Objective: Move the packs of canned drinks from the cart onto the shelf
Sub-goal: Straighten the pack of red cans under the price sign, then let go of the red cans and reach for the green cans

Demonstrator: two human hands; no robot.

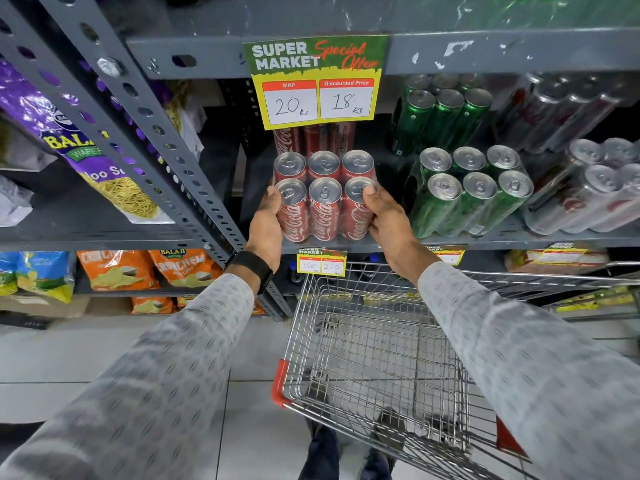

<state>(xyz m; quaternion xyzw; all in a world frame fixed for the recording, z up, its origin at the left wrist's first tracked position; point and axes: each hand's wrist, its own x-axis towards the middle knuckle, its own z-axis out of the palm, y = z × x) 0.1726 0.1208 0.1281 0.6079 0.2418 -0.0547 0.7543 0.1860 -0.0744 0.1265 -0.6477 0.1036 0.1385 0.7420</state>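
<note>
A shrink-wrapped pack of red cola cans [323, 199] stands on the front of the grey shelf [519, 241], straight ahead. My left hand [266, 223] grips its left side and my right hand [386, 220] grips its right side, thumb on a can top. Behind it another red pack [313, 138] shows partly under a hanging price sign. To the right sit two green can packs [472, 192] [441, 116] and silver can packs [595, 192]. The wire cart [377, 355] below my arms shows no packs inside.
A yellow and green price sign [317, 81] hangs from the shelf above the red packs. A slanted grey upright [145, 133] stands left of them, with snack bags [114, 271] beyond it. Small price tags [321, 262] line the shelf edge. Tiled floor lies below.
</note>
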